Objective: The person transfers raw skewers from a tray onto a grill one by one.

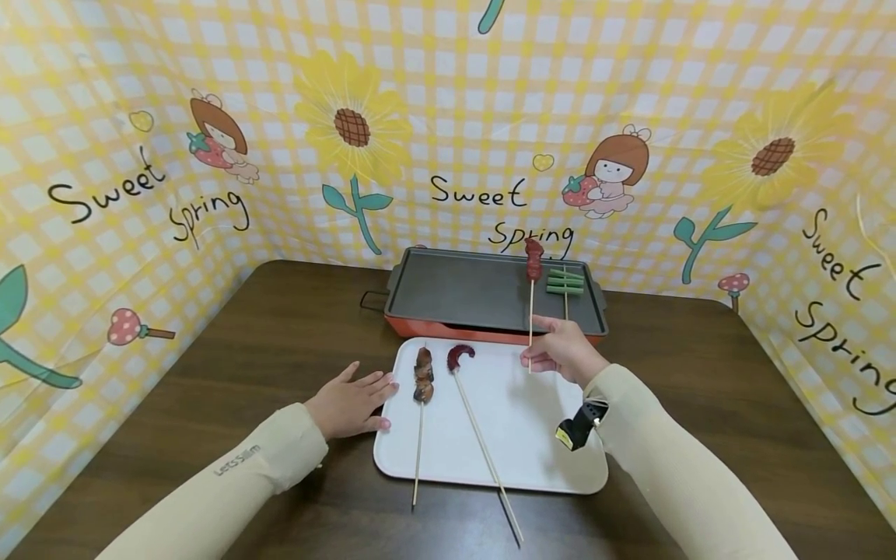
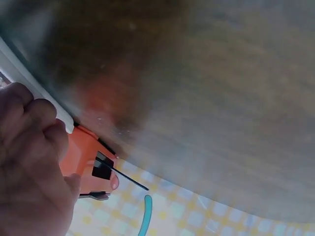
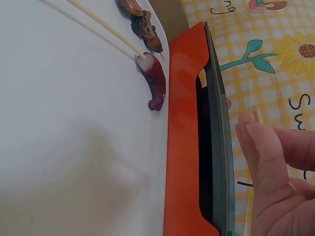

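Observation:
In the head view my right hand (image 1: 563,351) pinches the wooden stick of a skewer with dark red meat pieces (image 1: 534,260) at its tip. The skewer stands roughly upright in front of the grill pan (image 1: 462,288). My left hand (image 1: 352,404) lies with fingers extended at the left rim of a white tray (image 1: 504,478). On that tray are a skewer of browned chunks (image 1: 423,375) and a skewer with a curled, dark red tentacle-like piece (image 1: 460,358). In the right wrist view the fingers (image 3: 268,145) pinch the stick's end; the meat is out of view.
A skewer of green vegetable pieces (image 1: 565,281) lies on the grill pan's right side. The pan sits on an orange base (image 3: 184,147) directly behind the tray. A wire handle (image 1: 372,300) sticks out at its left. Patterned cloth (image 1: 448,117) walls surround the wooden table (image 1: 308,311).

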A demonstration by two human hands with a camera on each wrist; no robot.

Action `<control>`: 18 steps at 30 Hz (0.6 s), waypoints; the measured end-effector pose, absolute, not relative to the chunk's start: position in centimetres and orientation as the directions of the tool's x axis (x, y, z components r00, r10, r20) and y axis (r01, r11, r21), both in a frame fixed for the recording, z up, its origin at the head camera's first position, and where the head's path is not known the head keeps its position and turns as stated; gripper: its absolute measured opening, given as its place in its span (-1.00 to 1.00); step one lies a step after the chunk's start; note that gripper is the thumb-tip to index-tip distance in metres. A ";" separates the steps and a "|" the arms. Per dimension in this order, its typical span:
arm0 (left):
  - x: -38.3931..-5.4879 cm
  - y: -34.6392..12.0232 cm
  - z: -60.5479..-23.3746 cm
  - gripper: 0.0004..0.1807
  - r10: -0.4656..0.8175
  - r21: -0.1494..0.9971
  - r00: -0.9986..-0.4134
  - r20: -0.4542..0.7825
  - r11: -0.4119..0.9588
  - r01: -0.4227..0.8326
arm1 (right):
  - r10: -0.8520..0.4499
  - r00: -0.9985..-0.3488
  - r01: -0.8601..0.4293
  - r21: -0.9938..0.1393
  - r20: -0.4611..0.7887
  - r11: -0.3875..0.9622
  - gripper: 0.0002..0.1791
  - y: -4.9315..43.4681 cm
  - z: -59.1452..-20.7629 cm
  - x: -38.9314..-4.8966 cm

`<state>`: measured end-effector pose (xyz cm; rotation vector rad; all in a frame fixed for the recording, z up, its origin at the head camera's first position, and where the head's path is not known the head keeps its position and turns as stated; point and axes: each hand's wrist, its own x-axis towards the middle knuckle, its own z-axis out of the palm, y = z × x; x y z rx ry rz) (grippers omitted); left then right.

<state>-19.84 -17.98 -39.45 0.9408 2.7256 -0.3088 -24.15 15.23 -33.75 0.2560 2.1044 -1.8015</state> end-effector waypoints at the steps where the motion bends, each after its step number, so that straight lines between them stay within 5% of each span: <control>1: -19.9 -17.9 -39.4 -0.26 0.570 -0.120 -0.764 -0.301 0.772 0.624 | -0.093 -0.919 0.364 -0.915 -0.383 0.173 -0.21 15.2 -33.7 -24.1; 18: -19.9 -17.7 -39.5 -0.27 0.542 -0.088 -0.771 -0.334 0.797 0.598 | -0.081 -0.920 0.363 -0.912 -0.383 0.190 -0.22 15.0 -33.9 -24.1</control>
